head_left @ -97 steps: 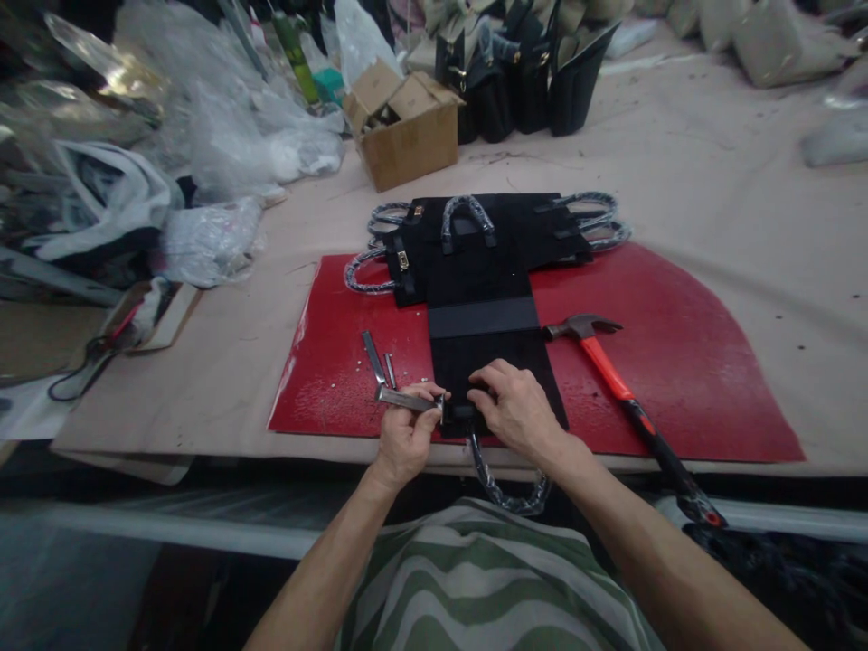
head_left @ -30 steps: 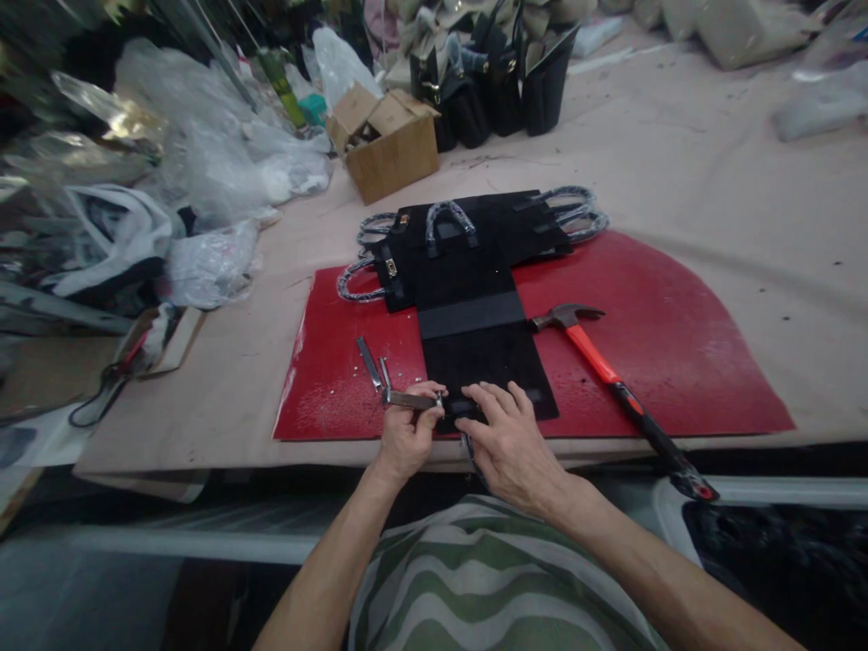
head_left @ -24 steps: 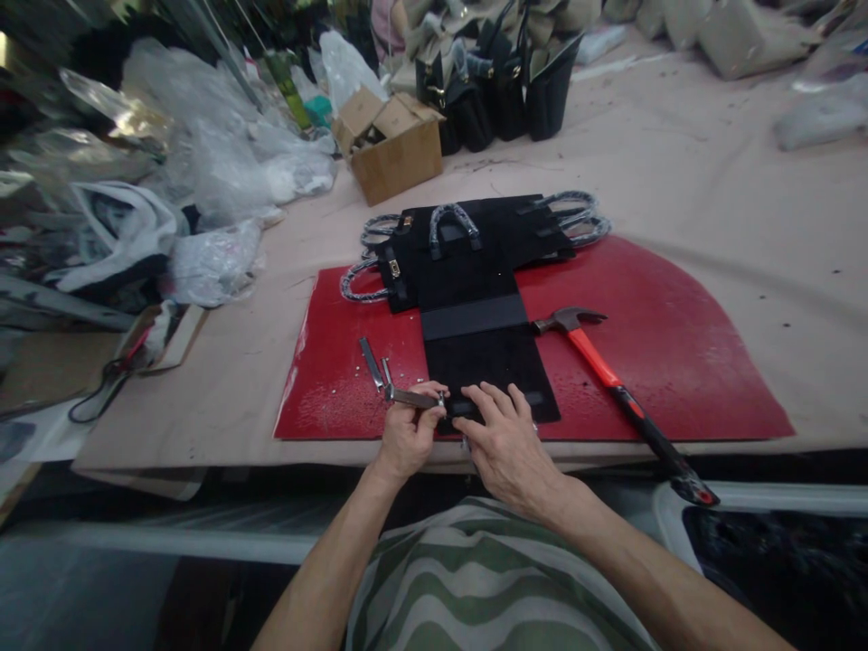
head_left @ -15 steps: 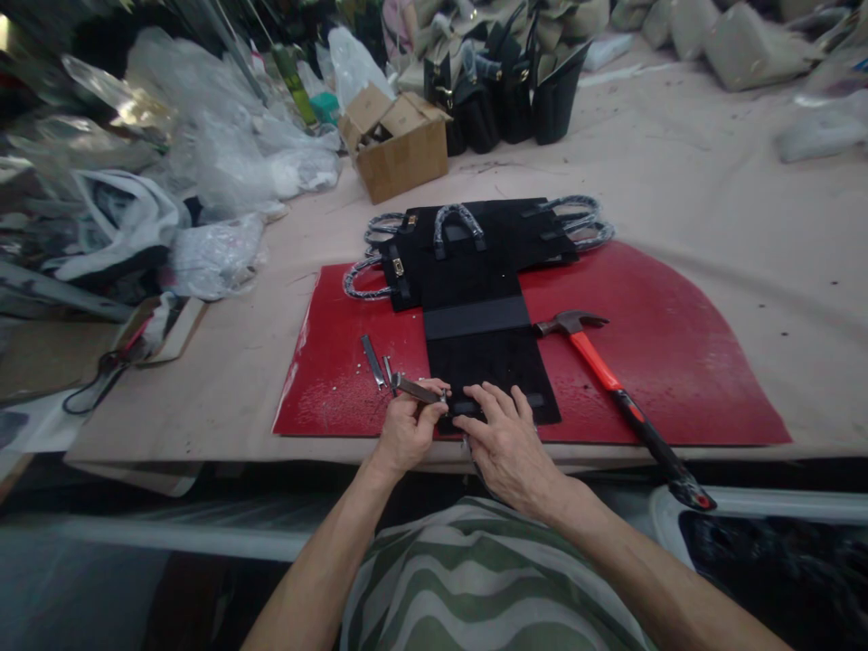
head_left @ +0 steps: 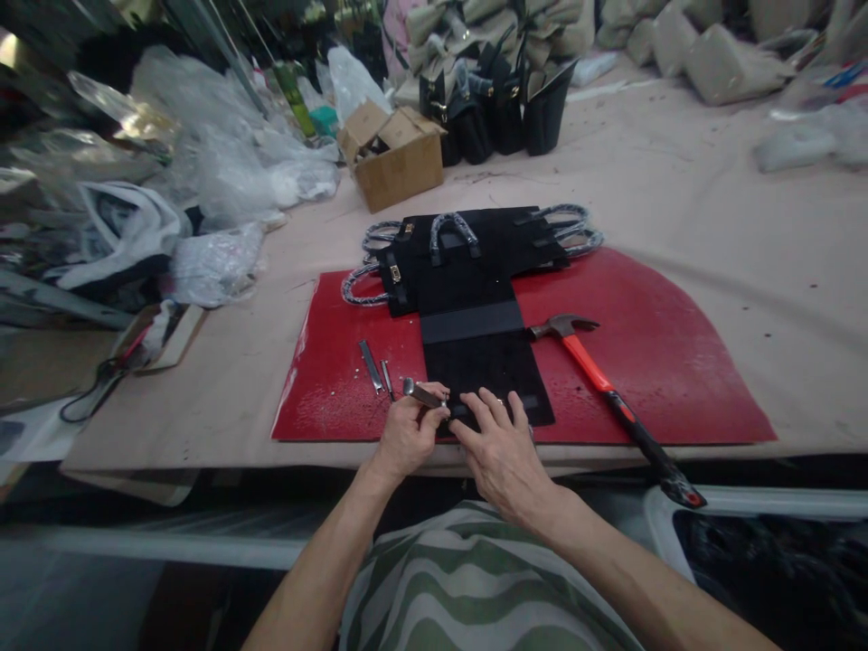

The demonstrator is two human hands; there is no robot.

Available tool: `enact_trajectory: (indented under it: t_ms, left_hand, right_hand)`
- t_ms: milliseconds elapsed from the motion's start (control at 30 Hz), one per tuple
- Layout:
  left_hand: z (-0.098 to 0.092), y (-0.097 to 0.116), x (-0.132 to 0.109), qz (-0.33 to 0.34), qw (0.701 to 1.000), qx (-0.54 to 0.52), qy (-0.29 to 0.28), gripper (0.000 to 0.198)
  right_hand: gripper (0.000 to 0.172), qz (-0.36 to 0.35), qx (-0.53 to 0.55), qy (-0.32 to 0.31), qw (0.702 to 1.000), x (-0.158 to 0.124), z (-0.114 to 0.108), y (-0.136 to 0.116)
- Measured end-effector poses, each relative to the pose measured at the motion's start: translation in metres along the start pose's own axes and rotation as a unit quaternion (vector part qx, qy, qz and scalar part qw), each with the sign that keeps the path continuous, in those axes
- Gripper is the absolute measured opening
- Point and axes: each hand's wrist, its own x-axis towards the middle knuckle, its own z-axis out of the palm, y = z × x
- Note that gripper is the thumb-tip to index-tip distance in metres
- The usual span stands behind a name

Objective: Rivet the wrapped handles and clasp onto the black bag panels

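My left hand (head_left: 409, 438) is closed around a metal punch (head_left: 421, 392), tilted with its tip over the near edge of a black bag panel (head_left: 481, 362). My right hand (head_left: 505, 457) lies on the same edge with fingers spread, pressing on the panel. The panel rests on a red board (head_left: 651, 325), its far end among other black pieces with plastic-wrapped handles (head_left: 456, 228). To the right, a claw hammer (head_left: 589, 362) with an orange and black handle lies across the board's edge. Left of the panel lie a flat metal bar (head_left: 370, 366) and a thin metal rod (head_left: 386, 378).
Behind the board stand an open cardboard box (head_left: 400, 172) and several black bags (head_left: 505, 108). Clear plastic bags (head_left: 217, 145) crowd the left. A small tray (head_left: 180, 344) with tools sits at the left edge. Beige bags (head_left: 725, 63) are piled at the far right.
The view has shifted slightly. My left hand keeps the punch at nearly the same spot, a little more upright. The fingers of my right hand have shifted slightly on the panel.
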Motion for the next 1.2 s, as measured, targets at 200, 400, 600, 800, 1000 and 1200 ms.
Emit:
enact_trajectory:
  t_ms: [200,400,600,800,1000,1200]
  left_hand:
    - [0.006,-0.002,-0.004,0.014,1.000,0.023,0.013,0.007]
    - [0.011,-0.005,-0.011,0.033,0.997,0.068,0.013,0.010]
    - [0.017,0.002,-0.013,0.034,0.994,0.105,0.014,0.015]
    - [0.019,0.002,-0.012,0.029,0.996,0.076,0.033,0.014]
    - [0.022,0.002,-0.012,0.014,0.998,0.051,0.040,0.017]
    - [0.021,0.006,-0.010,0.008,0.999,0.035,0.042,0.016]
  right_hand:
    - [0.044,0.025,0.003,0.009,1.000,-0.006,0.004,-0.004]
    - [0.038,0.011,0.062,0.071,0.996,-0.015,0.009,-0.002]
    - [0.028,0.002,0.098,0.273,0.957,-0.034,-0.007,0.029]
    - [0.034,0.192,-0.130,0.272,0.934,-0.064,-0.039,0.112]
    - [0.016,0.269,-0.148,0.060,0.950,-0.067,-0.052,0.136]
    - [0.018,0.388,0.469,-0.002,0.793,-0.051,-0.068,0.111]
